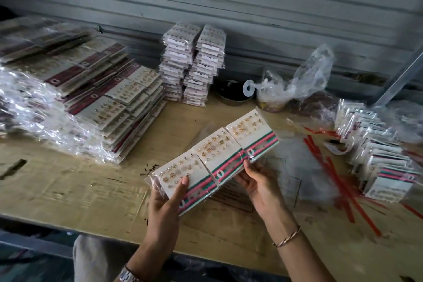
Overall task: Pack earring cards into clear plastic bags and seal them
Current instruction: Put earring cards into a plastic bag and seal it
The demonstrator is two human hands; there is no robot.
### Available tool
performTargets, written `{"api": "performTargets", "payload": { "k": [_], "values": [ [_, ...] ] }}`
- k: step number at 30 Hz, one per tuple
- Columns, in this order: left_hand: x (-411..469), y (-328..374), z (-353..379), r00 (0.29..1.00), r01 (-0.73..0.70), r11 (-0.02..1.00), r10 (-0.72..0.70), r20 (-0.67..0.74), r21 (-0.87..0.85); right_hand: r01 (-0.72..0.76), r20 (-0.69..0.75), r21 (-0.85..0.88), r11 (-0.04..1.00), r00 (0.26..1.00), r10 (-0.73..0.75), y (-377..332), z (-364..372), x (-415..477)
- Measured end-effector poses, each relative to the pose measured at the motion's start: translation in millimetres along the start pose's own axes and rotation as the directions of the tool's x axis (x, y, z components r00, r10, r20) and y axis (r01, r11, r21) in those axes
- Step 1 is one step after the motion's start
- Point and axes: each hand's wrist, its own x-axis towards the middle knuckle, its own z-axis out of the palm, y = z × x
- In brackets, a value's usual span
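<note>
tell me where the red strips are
Head view: the red strips lie at the right of the table, between the right hand and the pile of bagged cards.

On table (68, 190): card strip (212, 158) centre; big bagged pile (75, 98) at 10 o'clock, twin stacks (194, 64) at 12, crumpled bag (304, 80) at 1, small packs (377, 151) at 3.

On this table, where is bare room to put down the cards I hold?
Widest free patch: the near-left table, between the big pile of packed cards and the left hand. A smaller one lies between that pile, the two tall stacks and the held cards. The right side is crowded with red strips, loose bags and packs.
</note>
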Motion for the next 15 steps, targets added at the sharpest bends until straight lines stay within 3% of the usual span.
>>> {"api": "performTargets", "payload": {
  "k": [10, 15],
  "values": [
    [4.0, -2.8, 5.3, 1.000, 0.009, 1.000, -0.009, 0.000, 0.024, 0.006, 0.004, -0.027, 1.000, 1.000, -0.006, -11.7, -8.1, -3.4],
    [6.8, 6.5, -6.5, 0.997, 0.046, 0.995, -0.052, 0.057, 0.094, 0.067, -0.189, -0.105, 0.992, 0.978, -0.086, -32.6, -16.8, 7.2]
  ]
}}
